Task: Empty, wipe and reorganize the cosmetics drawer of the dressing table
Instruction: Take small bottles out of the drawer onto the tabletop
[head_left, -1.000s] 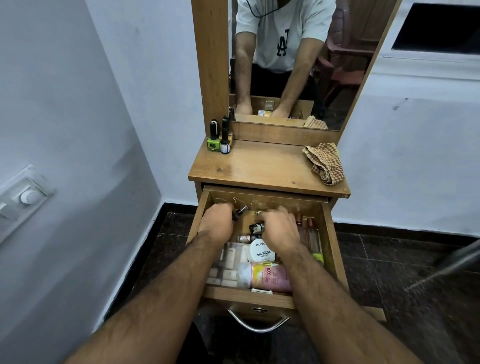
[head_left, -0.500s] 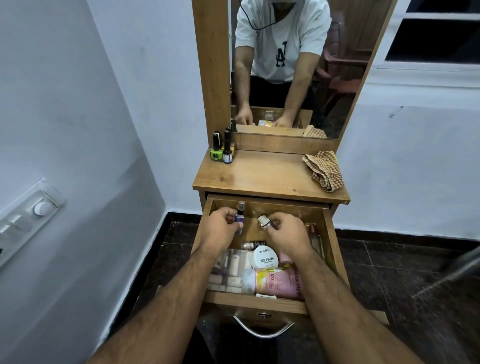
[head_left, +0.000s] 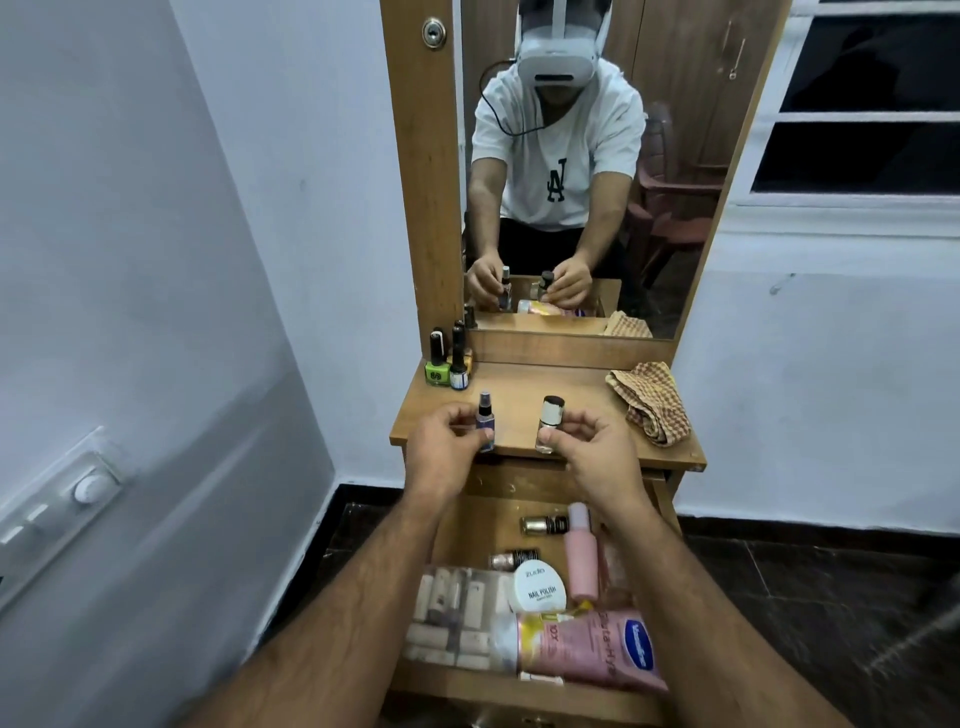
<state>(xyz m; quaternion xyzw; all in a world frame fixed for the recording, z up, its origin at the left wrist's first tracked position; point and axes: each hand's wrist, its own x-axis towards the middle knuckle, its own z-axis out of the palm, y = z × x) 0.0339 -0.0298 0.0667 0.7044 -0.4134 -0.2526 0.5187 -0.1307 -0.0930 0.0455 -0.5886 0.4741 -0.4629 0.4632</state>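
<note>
The open wooden drawer (head_left: 470, 525) sits below the dressing table top (head_left: 566, 392). My left hand (head_left: 441, 449) pinches a small purple spray bottle (head_left: 485, 422) upright at the top's front edge. My right hand (head_left: 592, 452) pinches a clear nail polish bottle with a black and white cap (head_left: 549, 423), also upright over the front edge. Inside the drawer lie two dark nail polish bottles (head_left: 543, 525), a pink bottle (head_left: 582, 553), a white round nail polish tub (head_left: 540, 586), a clear case of small items (head_left: 454, 618) and a pink lotion tube (head_left: 587, 647).
A green and a dark nail polish bottle (head_left: 445, 361) stand at the top's back left corner. A checked cloth (head_left: 652, 405) lies crumpled at the right. The mirror (head_left: 587, 156) rises behind. A wall with a switch plate (head_left: 67, 499) is close on the left.
Both hands rose out of the drawer, each with a small bottle, and now hold them over the front edge of the table top. The view tilted upward.
</note>
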